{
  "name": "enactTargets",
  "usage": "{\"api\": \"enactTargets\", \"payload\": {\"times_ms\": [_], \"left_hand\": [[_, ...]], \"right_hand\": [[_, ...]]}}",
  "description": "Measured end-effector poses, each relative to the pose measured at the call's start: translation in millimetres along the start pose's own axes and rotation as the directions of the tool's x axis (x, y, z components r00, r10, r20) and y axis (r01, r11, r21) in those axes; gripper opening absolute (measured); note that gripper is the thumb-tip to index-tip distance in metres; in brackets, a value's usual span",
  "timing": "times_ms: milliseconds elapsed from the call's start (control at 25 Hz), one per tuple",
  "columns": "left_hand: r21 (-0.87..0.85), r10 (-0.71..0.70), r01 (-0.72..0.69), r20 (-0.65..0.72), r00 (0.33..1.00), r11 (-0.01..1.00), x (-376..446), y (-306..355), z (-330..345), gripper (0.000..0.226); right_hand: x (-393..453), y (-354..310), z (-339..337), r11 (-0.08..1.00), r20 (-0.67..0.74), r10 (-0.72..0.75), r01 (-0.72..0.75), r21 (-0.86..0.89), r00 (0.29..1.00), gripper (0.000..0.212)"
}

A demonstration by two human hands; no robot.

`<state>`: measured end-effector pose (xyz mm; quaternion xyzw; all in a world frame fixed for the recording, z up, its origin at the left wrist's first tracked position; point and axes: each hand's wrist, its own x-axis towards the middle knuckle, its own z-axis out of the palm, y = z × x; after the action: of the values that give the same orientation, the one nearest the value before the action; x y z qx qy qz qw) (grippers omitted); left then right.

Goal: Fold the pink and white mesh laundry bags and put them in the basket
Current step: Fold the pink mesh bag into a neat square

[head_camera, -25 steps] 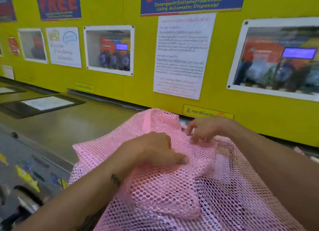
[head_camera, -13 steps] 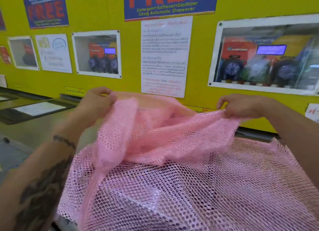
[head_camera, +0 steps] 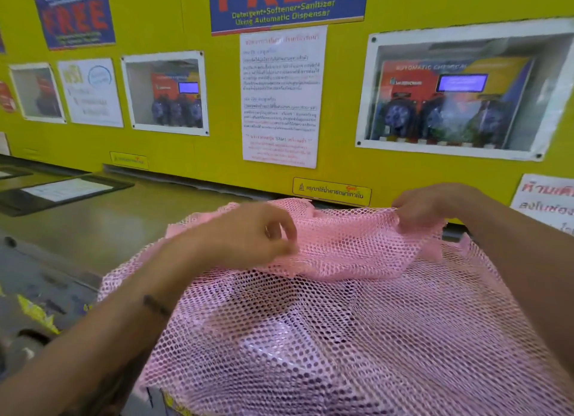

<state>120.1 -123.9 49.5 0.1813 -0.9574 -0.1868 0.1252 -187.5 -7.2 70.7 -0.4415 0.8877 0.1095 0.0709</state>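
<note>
A pink mesh laundry bag (head_camera: 341,338) lies spread over the surface in front of me and fills the lower middle of the view. Its far part is doubled over into a thicker pink fold (head_camera: 351,244). My left hand (head_camera: 248,238) pinches the left end of that fold between thumb and fingers. My right hand (head_camera: 425,207) grips the fold's far right edge. Both hands sit low over the bag. No white bag and no basket can be seen.
A yellow wall (head_camera: 217,154) with posters, a white notice (head_camera: 281,95) and windowed dispenser boxes (head_camera: 450,98) stands right behind the bag. A grey-green counter (head_camera: 102,229) with a black framed sheet (head_camera: 62,190) runs to the left.
Both hands have come down from a raised, spread hold. The fold of pink mesh now lies lower and flatter on the bag, and my left hand has shifted right, toward the middle.
</note>
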Motion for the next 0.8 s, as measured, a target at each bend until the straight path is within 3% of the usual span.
{"api": "enactTargets", "payload": {"times_ms": [40,120,200,280,400,520,600,720,800], "left_hand": [[0.054,-0.04,0.033,0.129,0.991,0.998,3,10,15,0.026],[0.154,-0.132,0.109,0.151,0.98,0.982,14,14,35,0.032],[0.215,-0.138,0.14,-0.026,0.99,0.966,26,13,40,0.018],[0.198,-0.135,0.186,-0.247,0.96,0.962,29,24,29,0.021],[0.067,-0.134,0.188,-0.478,0.868,0.98,25,59,0,0.03],[0.017,-0.117,0.144,-0.496,0.861,0.989,21,105,-6,0.015],[0.23,-0.135,0.238,-0.391,0.911,0.943,18,126,3,0.041],[0.54,-0.265,0.358,-0.244,0.933,0.762,9,142,16,0.038],[0.521,-0.268,0.365,-0.255,0.929,0.771,0,155,10,0.03]], "right_hand": [[-5,6,2,1.0,-0.004,-0.015,0.015,-0.005,1.0,0.028],[-13,14,3,0.991,-0.092,-0.085,0.094,0.096,0.992,0.011],[-22,27,0,0.908,-0.179,-0.133,0.192,0.373,0.975,0.013],[-31,45,2,0.759,-0.187,-0.14,0.226,0.61,0.972,0.01],[-18,64,4,0.81,-0.422,-0.095,0.317,0.494,0.901,0.013],[2,76,-4,0.815,-0.648,-0.028,0.392,0.425,0.761,0.006],[7,84,-7,0.883,-0.613,-0.081,0.341,0.322,0.786,0.012],[1,106,4,0.96,-0.417,-0.176,0.249,0.127,0.892,0.026],[2,124,13,0.963,-0.354,-0.158,0.222,0.15,0.922,0.026]]}}
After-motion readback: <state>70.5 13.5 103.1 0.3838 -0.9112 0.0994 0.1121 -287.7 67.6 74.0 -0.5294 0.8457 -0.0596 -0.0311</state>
